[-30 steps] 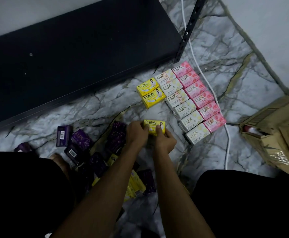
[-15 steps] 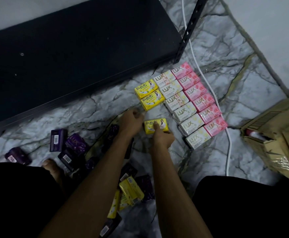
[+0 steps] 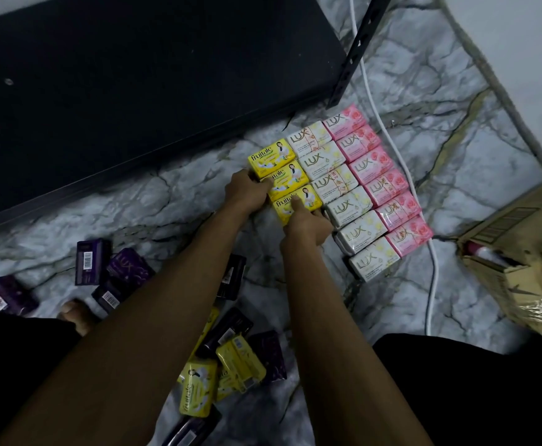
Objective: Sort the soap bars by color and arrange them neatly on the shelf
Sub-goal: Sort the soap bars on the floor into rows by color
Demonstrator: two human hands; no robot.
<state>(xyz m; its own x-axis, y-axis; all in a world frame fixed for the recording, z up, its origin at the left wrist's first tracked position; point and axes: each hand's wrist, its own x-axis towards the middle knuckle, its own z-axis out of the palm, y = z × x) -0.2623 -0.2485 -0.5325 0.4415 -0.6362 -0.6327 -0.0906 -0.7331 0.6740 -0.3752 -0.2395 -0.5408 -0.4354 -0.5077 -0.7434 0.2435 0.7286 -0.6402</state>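
Right hand: where the two forearms meet at frame centre, the right hand (image 3: pixel 308 225) rests on the nearest yellow soap bar (image 3: pixel 298 204), forefinger laid straight along its top, the other fingers curled at its near edge.
Left hand: the left hand (image 3: pixel 247 193) sits just left of it, fingers curled against the left ends of the yellow bars; whether it grips one cannot be told.
Yellow column: three yellow bars lie touching, one behind another, just above frame centre; the nearest is the one under the right hand.
White column: seven white soap bars (image 3: pixel 327 185) run in a slanted line touching the yellow column's right side.
Pink column: six pink soap bars (image 3: pixel 379 185) lie against the white ones, further right.
Loose bars: purple soap bars (image 3: pixel 128 268) lie scattered at lower left, and more yellow bars (image 3: pixel 199 387) are mixed with purple ones at bottom centre.
Shelf: a dark shelf (image 3: pixel 134 91) fills the upper left.
Cable: a white cable (image 3: pixel 433 284) runs along the marble floor (image 3: pixel 456 156) right of the pink column.
Box: a cardboard box (image 3: pixel 527 252) sits at the right edge.
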